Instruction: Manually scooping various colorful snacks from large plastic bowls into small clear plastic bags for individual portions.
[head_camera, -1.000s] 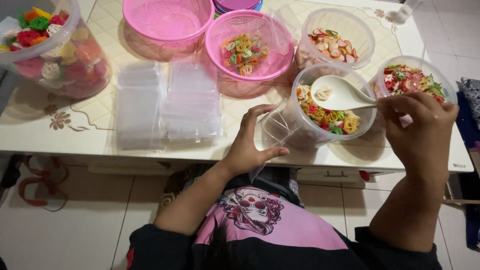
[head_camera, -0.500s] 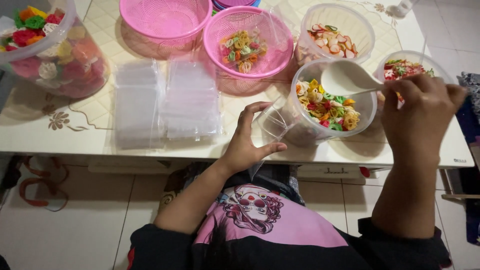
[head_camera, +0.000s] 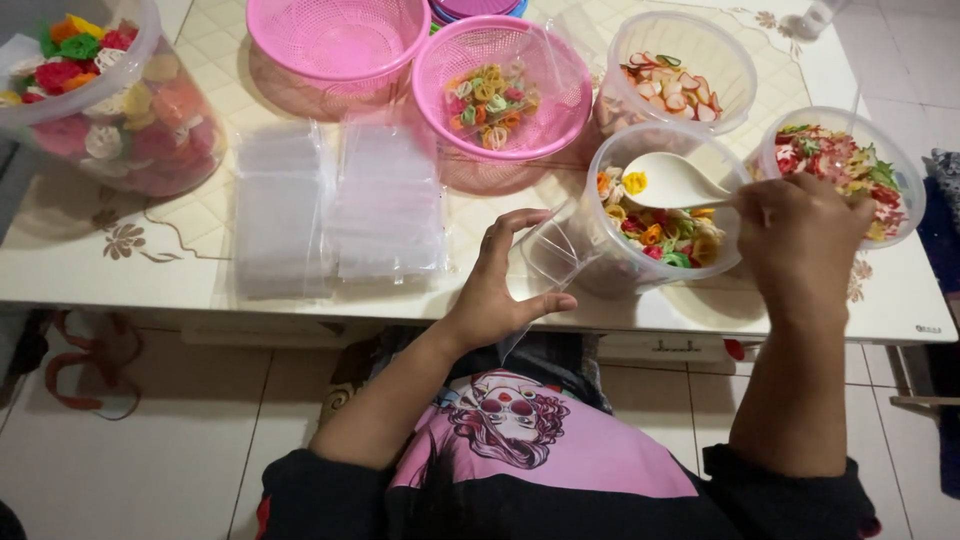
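**Scooping crackers toward an open bag**

My left hand (head_camera: 500, 290) held a small clear bag (head_camera: 552, 248) open at the table (head_camera: 150, 270) edge, fingers curled around its mouth, just beside the tub (head_camera: 668, 208) of mixed coloured crackers. As far as I could tell through the clear plastic, the bag was empty. My right hand (head_camera: 800, 235) was closed on the handle of the white spoon (head_camera: 672, 180), whose bowl sat inside the tub with one yellow piece in it. Two stacks of unfilled bags (head_camera: 335, 205) lay flat to the left, so nearly all the bagging was left.

Half a second before, the spoon was lifted above the tub's far rim and looked empty; now it had dropped into the crackers and my right hand had come lower and nearer. My left hand and the bag had scarcely moved.
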